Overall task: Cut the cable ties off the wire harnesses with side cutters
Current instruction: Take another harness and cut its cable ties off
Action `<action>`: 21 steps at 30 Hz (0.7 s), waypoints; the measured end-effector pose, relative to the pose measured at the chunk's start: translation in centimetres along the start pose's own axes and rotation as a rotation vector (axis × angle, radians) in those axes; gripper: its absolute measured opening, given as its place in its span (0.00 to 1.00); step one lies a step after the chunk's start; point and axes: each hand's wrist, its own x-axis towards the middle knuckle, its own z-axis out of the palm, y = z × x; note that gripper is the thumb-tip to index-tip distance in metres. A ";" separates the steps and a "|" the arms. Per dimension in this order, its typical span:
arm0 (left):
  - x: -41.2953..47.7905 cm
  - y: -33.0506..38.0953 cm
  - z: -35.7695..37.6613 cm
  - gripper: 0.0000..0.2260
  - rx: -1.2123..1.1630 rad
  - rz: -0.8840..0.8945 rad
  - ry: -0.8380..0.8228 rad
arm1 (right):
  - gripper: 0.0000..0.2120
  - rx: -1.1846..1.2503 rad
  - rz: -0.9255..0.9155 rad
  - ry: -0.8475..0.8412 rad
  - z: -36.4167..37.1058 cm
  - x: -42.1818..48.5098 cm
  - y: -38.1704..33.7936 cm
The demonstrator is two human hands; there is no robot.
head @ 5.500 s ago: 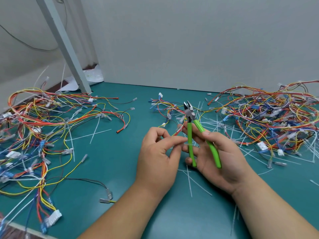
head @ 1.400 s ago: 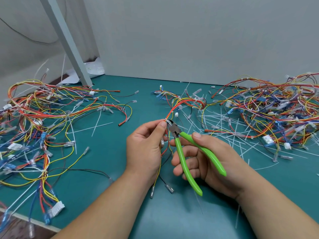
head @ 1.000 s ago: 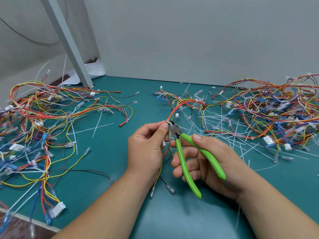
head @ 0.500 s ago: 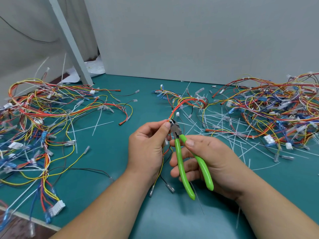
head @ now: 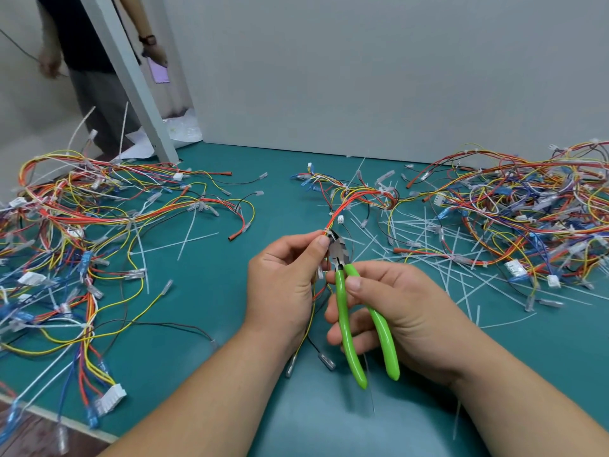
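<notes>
Harness (head: 342,209) pinched by left hand (head: 283,285), right hand (head: 405,308) clasping side cutters (head: 342,311), piles (head: 82,219) flanking, table edge (head: 59,420) left.

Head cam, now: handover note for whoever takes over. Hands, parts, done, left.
Left hand: pinches a wire harness just below its cable tie.
Right hand: grips the side cutters, handles squeezed close, head at that tie.
Parts: harness piles on the left and on the right of the green mat.
Done: many cut ties lie loose on the mat.
Left: cannot tell if this tie is severed yet, so check it. Then work through the piles; which one is finished is unclear.
</notes>
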 end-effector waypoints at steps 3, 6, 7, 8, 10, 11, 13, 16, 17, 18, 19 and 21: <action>0.0 0.1 0.1 0.03 0.004 -0.009 0.011 | 0.12 -0.008 -0.011 0.001 -0.1 0.2 0.2; 0.0 0.1 0.1 0.02 0.016 -0.003 0.012 | 0.12 -0.004 -0.064 0.053 -0.2 0.4 0.4; 0.1 0.2 0.1 0.03 0.020 0.002 0.014 | 0.10 0.012 -0.090 0.086 -0.3 0.6 0.4; 0.1 0.2 0.1 0.04 0.024 0.002 0.012 | 0.10 0.043 -0.114 0.118 -0.5 0.7 0.4; 0.0 0.3 0.1 0.05 0.051 -0.003 0.002 | 0.17 0.135 -0.159 0.145 -1.1 0.9 0.3; 0.0 0.2 0.1 0.05 0.084 -0.004 -0.004 | 0.20 0.167 -0.173 0.138 -1.4 1.0 0.3; -0.2 0.3 0.2 0.05 0.174 0.010 -0.021 | 0.21 0.164 -0.190 0.101 -1.7 1.1 0.2; -0.7 0.5 0.5 0.08 0.324 0.092 -0.088 | 0.19 0.115 -0.195 0.049 -2.0 1.4 0.4; -0.9 0.7 0.6 0.09 0.382 0.131 -0.099 | 0.19 0.110 -0.193 0.042 -2.2 1.5 0.4; -1.1 0.8 0.7 0.11 0.453 0.177 -0.102 | 0.20 0.106 -0.186 0.044 -2.3 1.6 0.4; -1.3 0.9 0.8 0.12 0.534 0.233 -0.106 | 0.20 0.105 -0.182 0.047 -2.4 1.7 0.4; -1.5 1.4 0.8 0.12 0.657 0.324 -0.129 | 0.18 0.146 -0.198 0.046 -2.7 1.8 0.3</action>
